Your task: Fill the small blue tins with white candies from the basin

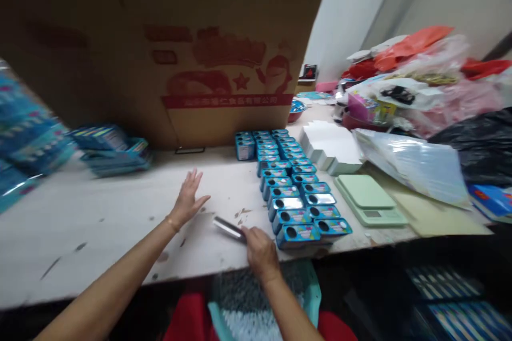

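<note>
Spread fingers show on my left hand (187, 202), which holds nothing and is over the white tabletop (120, 218). My right hand (262, 253) is closed around one end of a flat, dark and silvery bar (229, 228) that points left, near the table's front edge. Just right of that hand, several small blue tins (294, 218) stand in rows running back toward the cardboard. Below my right forearm, a teal basin (314, 290) holds small grey and pale blue pieces.
A large cardboard box (224, 64) stands behind the table. Blue display boxes (114, 154) are at the left. Right of the tins are stacked white cards (332, 144), a green scale (370, 200), plastic sheets (412, 160) and piled bags (432, 74).
</note>
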The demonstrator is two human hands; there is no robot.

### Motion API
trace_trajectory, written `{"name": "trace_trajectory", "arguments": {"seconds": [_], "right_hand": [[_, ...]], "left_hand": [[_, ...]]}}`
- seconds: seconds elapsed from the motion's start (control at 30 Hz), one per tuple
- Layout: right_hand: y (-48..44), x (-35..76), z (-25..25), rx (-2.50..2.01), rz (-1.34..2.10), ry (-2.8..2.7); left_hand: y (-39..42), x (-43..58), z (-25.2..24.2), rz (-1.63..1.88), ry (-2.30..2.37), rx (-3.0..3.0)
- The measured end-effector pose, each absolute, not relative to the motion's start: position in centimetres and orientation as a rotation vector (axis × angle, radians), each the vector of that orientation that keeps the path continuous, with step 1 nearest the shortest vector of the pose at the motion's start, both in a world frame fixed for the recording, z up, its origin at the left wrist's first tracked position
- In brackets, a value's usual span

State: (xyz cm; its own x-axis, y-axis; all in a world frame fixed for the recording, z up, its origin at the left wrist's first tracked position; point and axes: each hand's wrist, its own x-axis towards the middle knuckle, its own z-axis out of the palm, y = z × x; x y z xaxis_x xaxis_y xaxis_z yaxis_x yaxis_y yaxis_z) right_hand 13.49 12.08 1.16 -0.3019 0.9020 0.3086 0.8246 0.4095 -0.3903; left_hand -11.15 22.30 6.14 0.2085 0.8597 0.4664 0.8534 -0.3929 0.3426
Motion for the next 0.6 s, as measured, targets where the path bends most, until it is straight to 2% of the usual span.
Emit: {"name": "trace_trajectory", "arguments": {"seconds": [0.17, 0.23, 0.3, 0.43, 0.6], "right_hand": [[11.8, 14.2, 0.0, -1.420, 0.233, -2.255], [12.1, 14.3, -0.9, -1.470, 0.205, -2.163], [12.5, 14.4, -1.7, -1.481, 0.205, -2.094], [10.8, 14.7, -1.5, -1.503, 0.261, -2.031], [4.9, 14.0, 0.0, -1.546, 0.423, -1.932]], "left_hand": [[3.4, -25.2, 6.5, 1.178, 2.408, 2.000], [-4.2, -30.3, 5.9, 1.108, 2.716, 1.729], [-11.2, -34.2, 4.6, 0.884, 2.869, 1.457], [-21.3, -36.9, 0.5, 0.395, 2.562, 1.142], [-25.5, -35.0, -3.3, 0.101, 2.117, 1.055]]}}
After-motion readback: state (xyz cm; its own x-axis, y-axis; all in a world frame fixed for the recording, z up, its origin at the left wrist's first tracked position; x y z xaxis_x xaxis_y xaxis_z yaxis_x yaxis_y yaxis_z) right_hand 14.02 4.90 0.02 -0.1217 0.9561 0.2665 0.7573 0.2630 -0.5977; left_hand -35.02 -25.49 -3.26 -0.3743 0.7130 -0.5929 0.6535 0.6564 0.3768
